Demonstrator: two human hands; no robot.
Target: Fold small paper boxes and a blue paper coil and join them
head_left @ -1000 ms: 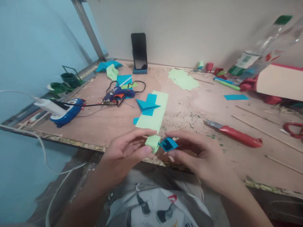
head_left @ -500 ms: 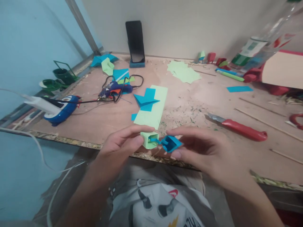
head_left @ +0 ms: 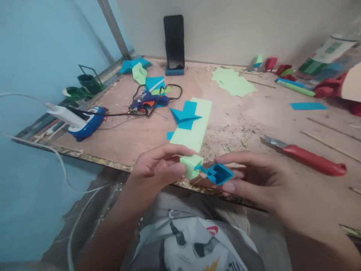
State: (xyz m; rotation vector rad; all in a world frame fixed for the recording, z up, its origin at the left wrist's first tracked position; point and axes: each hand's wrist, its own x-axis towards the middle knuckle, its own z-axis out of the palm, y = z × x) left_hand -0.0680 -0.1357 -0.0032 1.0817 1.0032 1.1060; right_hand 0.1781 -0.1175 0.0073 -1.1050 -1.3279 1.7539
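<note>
Between the fingertips of my left hand (head_left: 159,165) is a small light-green folded paper box (head_left: 189,166), its open side turned to the right. My right hand (head_left: 254,178) pinches a blue folded paper piece (head_left: 221,174), hollow and pointed at its right end. A thin blue strip (head_left: 200,168) reaches from the blue piece to the mouth of the green box; whether the two are joined inside I cannot tell. Both pieces are held above the table's front edge. Just beyond them lies a light-green paper sheet (head_left: 199,137) with a blue folded paper shape (head_left: 186,116) on it.
A red-handled utility knife (head_left: 313,158) lies right of my hands, near thin sticks (head_left: 329,145). At left are a blue glue gun (head_left: 152,101) with its cord and a blue power strip (head_left: 87,126). A phone (head_left: 174,43) stands at the back. Green paper pieces (head_left: 234,82) lie behind.
The view has shifted, so the table items appear further left or right than before. The green box has turned, showing less of its inside. Both hands keep hold of their paper pieces.
</note>
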